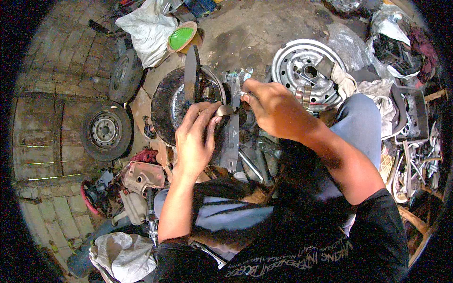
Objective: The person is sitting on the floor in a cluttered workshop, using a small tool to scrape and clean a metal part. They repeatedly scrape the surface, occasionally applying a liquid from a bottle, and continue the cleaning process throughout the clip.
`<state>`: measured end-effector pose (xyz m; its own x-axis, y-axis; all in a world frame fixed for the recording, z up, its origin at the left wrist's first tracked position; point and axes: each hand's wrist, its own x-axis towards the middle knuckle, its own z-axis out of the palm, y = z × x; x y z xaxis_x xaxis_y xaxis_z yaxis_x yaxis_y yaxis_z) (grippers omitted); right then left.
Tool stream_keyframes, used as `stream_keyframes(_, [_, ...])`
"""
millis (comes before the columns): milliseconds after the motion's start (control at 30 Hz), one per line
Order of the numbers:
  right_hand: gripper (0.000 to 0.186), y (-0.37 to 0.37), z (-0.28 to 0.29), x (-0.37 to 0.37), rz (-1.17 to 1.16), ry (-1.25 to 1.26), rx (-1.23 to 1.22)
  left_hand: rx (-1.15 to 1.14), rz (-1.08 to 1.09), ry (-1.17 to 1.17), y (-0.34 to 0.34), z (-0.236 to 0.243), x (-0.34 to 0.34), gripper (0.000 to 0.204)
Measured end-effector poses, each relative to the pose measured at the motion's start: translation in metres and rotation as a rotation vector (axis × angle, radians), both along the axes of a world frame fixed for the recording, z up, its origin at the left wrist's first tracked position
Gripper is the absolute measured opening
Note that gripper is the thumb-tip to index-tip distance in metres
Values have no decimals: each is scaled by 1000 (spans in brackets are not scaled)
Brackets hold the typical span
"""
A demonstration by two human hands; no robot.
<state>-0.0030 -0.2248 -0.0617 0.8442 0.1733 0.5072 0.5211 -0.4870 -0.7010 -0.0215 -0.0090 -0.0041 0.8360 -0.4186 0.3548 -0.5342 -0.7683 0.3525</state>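
My left hand (194, 139) is closed, its fingertips and thumb pinching a small curved metal piece (225, 110). Opposite it, my right hand (271, 108) is also closed, with a small shiny metal piece (242, 93) between thumb and forefinger; its kind is too small to make out. An upright flat metal strip (191, 73) with a pointed top rises just beyond my left fingers. Behind that hand is a dark round metal drum or rim (164, 106), partly hidden. Between my hands runs a long flat metal bar (230, 146).
A silver wheel rim (283, 70) lies at the right with a pale cloth (343, 78) on it. Two tyred wheels, one nearer (106, 132), lean along the left wall. A green-faced round dish (182, 37) and white sack (146, 33) stand beyond. Scrap parts surround my legs.
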Motion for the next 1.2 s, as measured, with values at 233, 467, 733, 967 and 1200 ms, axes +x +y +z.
stream_keyframes(233, [19,1,-8,5,68,-68,-50,21,-67,112,4,10,4,29])
stream_keyframes(467, [21,13,-14,4,-26,-65,-78,-26,-91,129,5,3,6,31])
stream_keyframes(733, [24,31,-11,-8,11,124,-220,-41,-97,109,4,0,5,34])
stream_keyframes(967, [19,38,-10,-10,-50,140,-172,-60,-74,111,4,-3,3,33])
stream_keyframes(1200, [9,44,-15,-21,-75,224,-181,-60,-18,75,1,-5,0,26])
